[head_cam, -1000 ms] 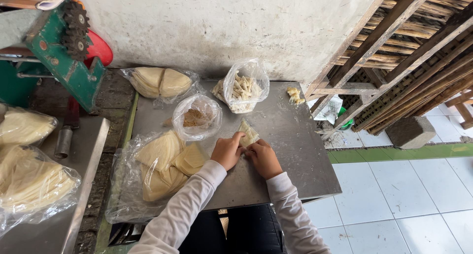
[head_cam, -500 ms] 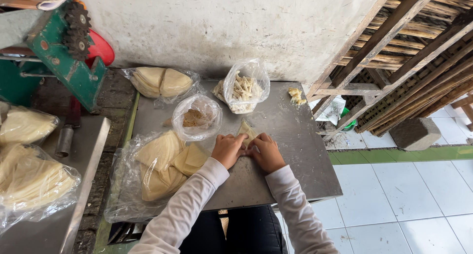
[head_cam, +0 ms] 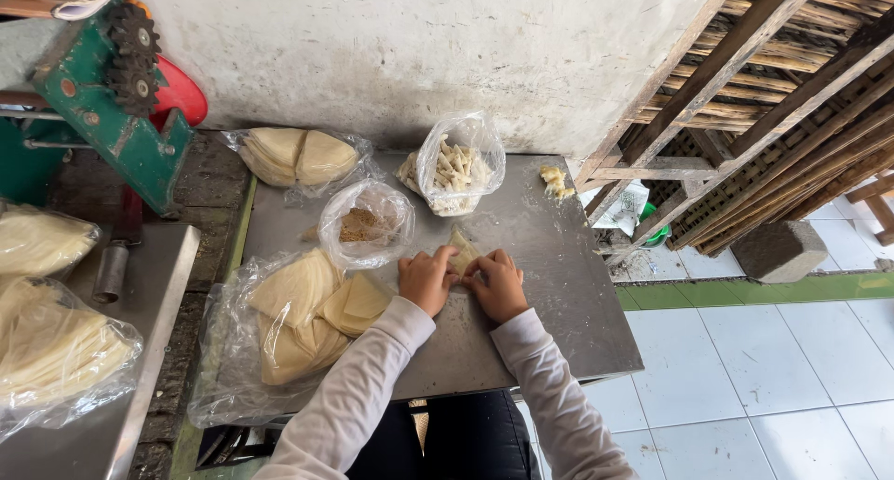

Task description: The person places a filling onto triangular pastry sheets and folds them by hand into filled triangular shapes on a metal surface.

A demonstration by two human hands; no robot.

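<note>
Hands together mid-bench: left hand [head_cam: 426, 280] and right hand [head_cam: 498, 283] both pinch one small pale wrapper [head_cam: 462, 251], fingers closed on its edges from either side, piece lying flat on the grey metal bench [head_cam: 549, 256]. Just left of the hands, an open plastic bag of stacked wrappers [head_cam: 307, 317]. Behind them, a clear bag of brown filling [head_cam: 365, 224], and further back a bag of pale sticks [head_cam: 453, 171]; another wrapper bag [head_cam: 296, 156] at the back left corner. A few loose bits [head_cam: 555, 179] near the far right edge. Green geared machine [head_cam: 116, 89] stands off to the left. Judgement: fold in progress. To do it well, keep the wrapper pressed to the bench, thumbs holding the crease while fingertips tuck evenly from both sides, tension light so the thin sheet doesn't tear, corners aligned before pressing down. Whether anything is inside the fold can't be told, since the hands cover it.
</note>
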